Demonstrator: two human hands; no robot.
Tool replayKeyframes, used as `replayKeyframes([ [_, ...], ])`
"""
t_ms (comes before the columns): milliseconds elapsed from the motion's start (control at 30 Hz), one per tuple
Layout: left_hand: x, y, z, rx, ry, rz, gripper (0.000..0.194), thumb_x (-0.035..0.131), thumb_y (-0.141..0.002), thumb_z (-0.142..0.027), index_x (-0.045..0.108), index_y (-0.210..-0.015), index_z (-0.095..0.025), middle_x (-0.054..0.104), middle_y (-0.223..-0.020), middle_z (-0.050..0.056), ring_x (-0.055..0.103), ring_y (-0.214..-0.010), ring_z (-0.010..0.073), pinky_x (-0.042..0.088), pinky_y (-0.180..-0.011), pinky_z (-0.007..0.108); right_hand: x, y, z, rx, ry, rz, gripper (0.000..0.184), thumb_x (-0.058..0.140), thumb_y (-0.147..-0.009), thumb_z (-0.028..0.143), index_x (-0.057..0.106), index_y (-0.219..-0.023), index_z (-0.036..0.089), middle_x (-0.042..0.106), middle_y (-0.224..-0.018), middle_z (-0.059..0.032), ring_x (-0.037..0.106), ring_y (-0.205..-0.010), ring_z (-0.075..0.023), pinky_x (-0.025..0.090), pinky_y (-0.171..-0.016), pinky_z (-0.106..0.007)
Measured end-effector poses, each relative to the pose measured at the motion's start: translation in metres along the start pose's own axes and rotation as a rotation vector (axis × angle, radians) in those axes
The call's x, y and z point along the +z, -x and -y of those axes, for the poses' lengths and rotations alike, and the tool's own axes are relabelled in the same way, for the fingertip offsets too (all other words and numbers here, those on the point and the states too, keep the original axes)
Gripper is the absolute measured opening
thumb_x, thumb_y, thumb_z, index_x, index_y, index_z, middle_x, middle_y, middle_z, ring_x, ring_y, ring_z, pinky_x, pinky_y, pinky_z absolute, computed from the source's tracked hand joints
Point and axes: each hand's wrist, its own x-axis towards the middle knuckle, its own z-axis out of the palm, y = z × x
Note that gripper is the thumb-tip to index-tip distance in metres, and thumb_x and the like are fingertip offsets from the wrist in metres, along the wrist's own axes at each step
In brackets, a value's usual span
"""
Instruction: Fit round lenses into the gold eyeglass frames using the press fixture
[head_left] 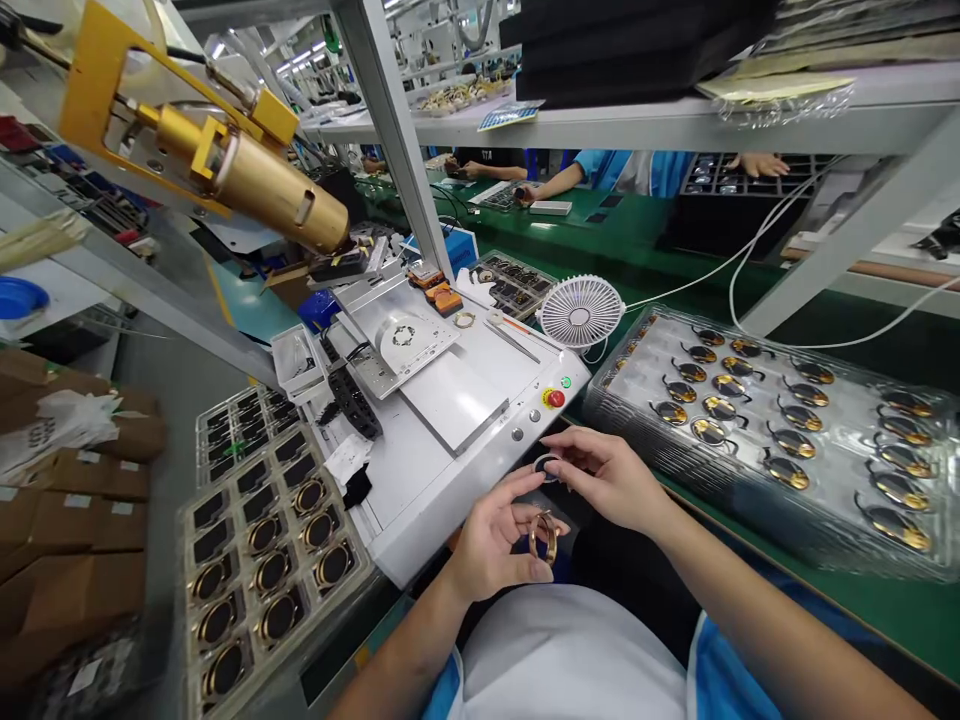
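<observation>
My left hand [491,540] is closed around a gold-coloured metal ring [543,538], held on edge between thumb and fingers. My right hand [611,478] pinches a small dark round part with a pale rim [549,466], just above the ring. The left fingertips come close to that part; whether they touch it I cannot tell. Both hands are in front of my lap, at the near edge of a white machine [450,480]. On that machine is a metal slide plate with a round fixture [403,336].
Left is a clear tray [352,575] of gold-rimmed round parts. Right, stacked trays [750,490] carry round parts with dark tails. A white fan [581,312], red button [554,398] and tweezers [514,338] lie ahead. A gold cylinder [281,190] overhangs upper left. Co-workers sit across.
</observation>
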Motion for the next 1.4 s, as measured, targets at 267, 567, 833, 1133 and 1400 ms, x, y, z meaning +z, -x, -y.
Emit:
replayKeyframes([
  [267,-0.002,0.017,0.005,-0.037,0.053,-0.025,0.109,0.099,-0.058,-0.047,0.048,-0.151,-0.021,0.079,-0.104,0.016,0.075,-0.102,0.0308,0.059,-0.082,0.037,0.016,0.004,-0.003,-0.181,-0.007,-0.048,0.019,0.068,-0.097,0.035,0.082,-0.1,0.024,0.076,-0.091,-0.0082,0.072,-0.075,-0.0211,0.061,-0.064,-0.034],
  [567,-0.001,0.026,0.002,-0.02,0.106,-0.013,0.106,0.099,-0.057,-0.047,0.052,-0.148,-0.021,0.08,-0.103,0.016,0.076,-0.1,0.0302,0.059,-0.082,0.035,0.016,0.01,0.007,0.012,-0.112,0.023,0.034,0.075,-0.091,0.041,0.074,-0.118,0.019,0.072,-0.092,-0.0075,0.069,-0.075,-0.0189,0.062,-0.063,-0.03],
  [833,0.002,0.031,0.0,-0.012,0.065,-0.028,0.116,0.097,-0.055,-0.055,0.048,-0.153,-0.018,0.08,-0.1,0.017,0.076,-0.098,0.0309,0.059,-0.079,0.034,0.018,0.01,0.018,0.035,-0.094,0.016,0.031,0.072,-0.092,0.04,0.073,-0.115,0.019,0.068,-0.092,-0.0076,0.067,-0.076,-0.0185,0.06,-0.063,-0.029],
  [1133,0.0,0.032,0.0,-0.01,0.101,-0.041,0.119,0.097,-0.051,-0.06,0.049,-0.151,-0.019,0.08,-0.096,0.015,0.077,-0.094,0.0308,0.057,-0.074,0.032,0.031,0.011,0.016,0.078,-0.142,-0.067,0.027,0.071,-0.093,0.041,0.073,-0.105,0.017,0.068,-0.081,-0.0055,0.065,-0.068,-0.0179,0.058,-0.059,-0.03],
  [1400,-0.001,0.03,-0.005,0.061,0.152,-0.025,0.115,0.097,-0.057,-0.054,0.047,-0.153,-0.017,0.08,-0.094,0.013,0.076,-0.088,0.0242,0.058,-0.074,0.026,0.018,0.006,0.026,0.032,-0.236,0.052,0.042,0.081,-0.084,0.028,0.066,-0.122,0.019,0.068,-0.1,-0.0068,0.066,-0.074,-0.0157,0.06,-0.068,-0.031],
])
